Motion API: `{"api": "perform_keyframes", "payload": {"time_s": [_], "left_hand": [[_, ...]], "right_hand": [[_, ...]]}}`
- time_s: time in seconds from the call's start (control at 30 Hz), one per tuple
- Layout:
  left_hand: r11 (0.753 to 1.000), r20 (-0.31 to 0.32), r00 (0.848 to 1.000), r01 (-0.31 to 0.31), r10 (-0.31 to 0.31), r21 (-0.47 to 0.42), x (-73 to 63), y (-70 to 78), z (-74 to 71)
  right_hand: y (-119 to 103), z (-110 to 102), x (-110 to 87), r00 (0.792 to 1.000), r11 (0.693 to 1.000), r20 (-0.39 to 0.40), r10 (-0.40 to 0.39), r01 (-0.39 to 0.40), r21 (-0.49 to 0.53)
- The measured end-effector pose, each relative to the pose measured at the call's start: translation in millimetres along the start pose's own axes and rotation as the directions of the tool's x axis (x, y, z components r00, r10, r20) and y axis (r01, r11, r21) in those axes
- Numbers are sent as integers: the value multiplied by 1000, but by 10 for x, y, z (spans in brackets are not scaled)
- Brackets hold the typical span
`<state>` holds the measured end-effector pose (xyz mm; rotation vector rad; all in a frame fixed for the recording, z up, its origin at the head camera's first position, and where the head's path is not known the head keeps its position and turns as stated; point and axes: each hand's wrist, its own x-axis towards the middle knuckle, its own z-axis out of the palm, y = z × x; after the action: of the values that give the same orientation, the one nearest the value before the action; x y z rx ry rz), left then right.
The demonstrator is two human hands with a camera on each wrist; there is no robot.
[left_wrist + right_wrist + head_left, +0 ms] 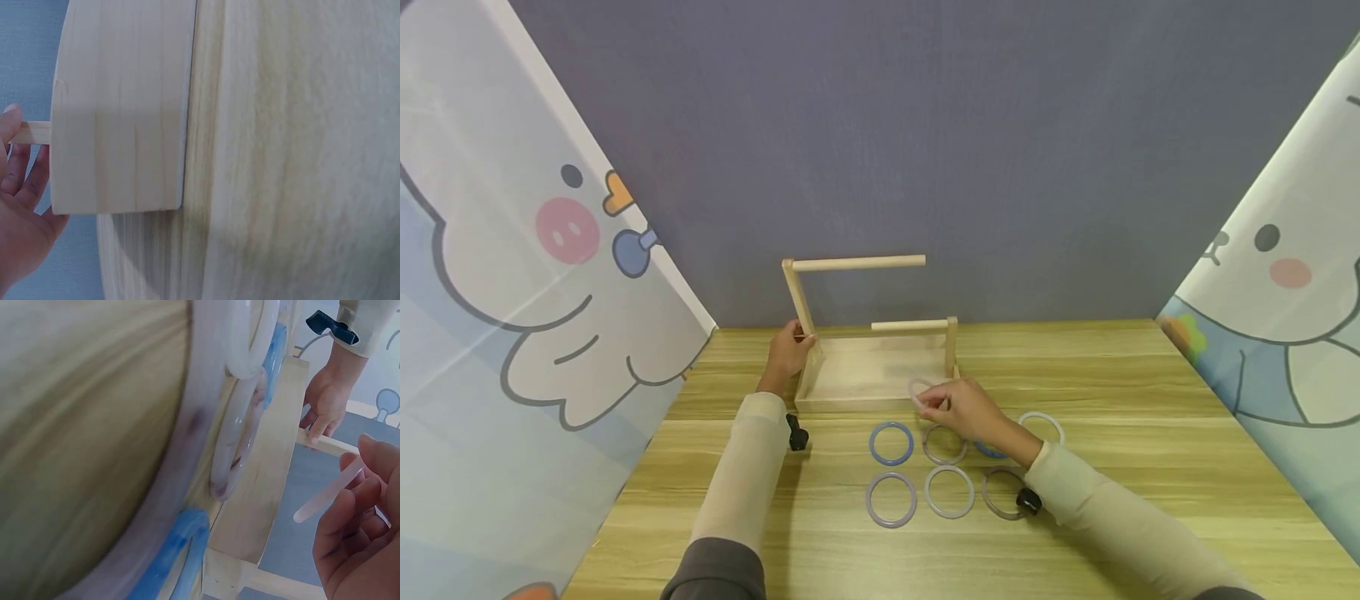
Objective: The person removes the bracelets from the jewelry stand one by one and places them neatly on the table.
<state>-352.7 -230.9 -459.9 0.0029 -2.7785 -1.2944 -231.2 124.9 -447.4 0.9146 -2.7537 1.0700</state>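
Note:
My left hand holds the left upright post of a light wooden rack; the left wrist view shows its thumb and fingers around the post beside the rack's end. My right hand pinches a pale pink bangle between thumb and fingers. That bangle is raised in front of the rack's right side, below the free end of the lower rod. The upper rod extends rightward from the left post. Both rods are bare.
Several bangles lie on the table before the rack: a blue one, a lilac one, a white one, brownish ones and another white one. A second blue bangle is partly under my right forearm. A grey wall stands behind.

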Motion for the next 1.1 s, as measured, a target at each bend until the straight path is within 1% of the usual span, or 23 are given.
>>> {"api": "perform_keyframes", "payload": {"time_s": [0.23,0.57,0.83,0.97,1.1], "left_hand": [[1000,7,1000,-1,1,-6,12,-13,-2],[1000,-1,1000,-13,13,-5,5,-21,5],[1000,7,1000,-6,6,-21,12,-25,6],[1000,5,1000,-11,11,-16,13,-18,1],[1000,3,1000,-16,16,-14,31,-43,9]], "right_hand": [[27,-31,-102,1000,1000,17,12,-12,15],[70,-81,-237,999,1000,36,-14,14,-6],[114,-129,-323,999,1000,47,-26,25,12],[133,-147,-366,999,1000,46,-28,29,-11],[134,-174,-426,998,999,57,-22,24,-26]]}}
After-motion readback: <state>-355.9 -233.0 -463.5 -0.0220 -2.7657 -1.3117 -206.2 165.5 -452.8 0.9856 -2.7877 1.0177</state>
